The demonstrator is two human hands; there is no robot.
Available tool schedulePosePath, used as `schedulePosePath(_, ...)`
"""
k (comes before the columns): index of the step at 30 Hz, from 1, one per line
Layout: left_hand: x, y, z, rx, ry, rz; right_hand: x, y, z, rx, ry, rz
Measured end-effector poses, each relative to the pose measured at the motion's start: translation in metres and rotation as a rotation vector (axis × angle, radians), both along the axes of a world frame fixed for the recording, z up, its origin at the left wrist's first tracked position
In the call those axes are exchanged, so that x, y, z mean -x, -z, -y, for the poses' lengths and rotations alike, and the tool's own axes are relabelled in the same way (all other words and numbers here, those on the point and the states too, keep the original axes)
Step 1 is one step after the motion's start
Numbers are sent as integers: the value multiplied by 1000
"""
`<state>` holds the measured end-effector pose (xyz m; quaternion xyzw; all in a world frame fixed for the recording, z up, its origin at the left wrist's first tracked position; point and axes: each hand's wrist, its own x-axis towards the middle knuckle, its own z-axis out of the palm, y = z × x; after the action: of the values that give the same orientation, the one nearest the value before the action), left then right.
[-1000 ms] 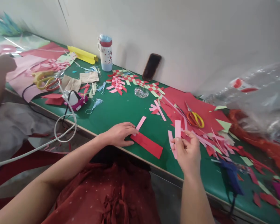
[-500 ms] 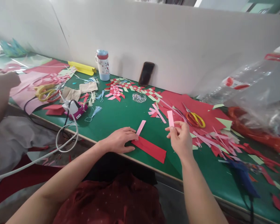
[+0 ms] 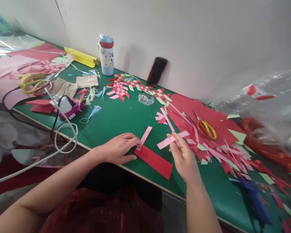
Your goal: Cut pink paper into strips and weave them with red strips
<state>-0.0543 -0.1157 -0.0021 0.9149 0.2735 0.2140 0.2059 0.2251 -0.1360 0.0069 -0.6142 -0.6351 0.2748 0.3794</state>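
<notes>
- Red paper strip (image 3: 157, 164), my landmark: flat on the green table (image 3: 116, 121), near its front edge, slanting down to the right.
- First pink strip (image 3: 146, 135): I see its lower end over the red strip's left end, rest sticking out beyond its far edge.
- Left hand (image 3: 120, 149): at the red strip's left end, palm down, loosely open, thumb spread. Fingertips on the pink strip's lower end; how hard they press, I can't tell.
- Right hand (image 3: 184, 157): just beyond the red strip's right end, thumb and fingers pinching a second pink strip (image 3: 165, 142), which I see raised at a slant.
- Third pink strip (image 3: 167, 119): beyond the red strip, lower end close to my right fingertips.
- Scissors (image 3: 207, 128) with red-and-yellow handles: right of and beyond the red strip, on red sheets (image 3: 196, 106).
- Bead dish (image 3: 145, 98): well beyond the red strip; woven paper pieces (image 3: 120, 89) behind it.
- Phone (image 3: 157, 71): farther beyond the red strip, leaning on the wall.
- Drink bottle (image 3: 107, 56): upright, far left beyond the red strip.
- Blue tassel (image 3: 95, 111): left of the red strip.
</notes>
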Motion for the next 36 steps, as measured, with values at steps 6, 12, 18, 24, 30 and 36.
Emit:
schedulePosePath(6,-4,6,0,-32,38,-5,-7,1,10,1,-73,266)
schedulePosePath(12,-4,10,2,-62,13,-37,2,8,4,-192,-120,430)
schedulePosePath(18,-6,5,-1,-5,-9,-43,1,8,7,-303,-233,532)
schedulePosePath(24,-7,0,-2,34,-30,-34,-4,4,31,-366,-111,658)
schedulePosePath(30,-10,-3,-2,19,-4,-52,-2,7,50,-334,-349,641)
schedulePosePath(36,-12,-4,-5,-36,17,-93,-12,16,50,-308,-423,734)
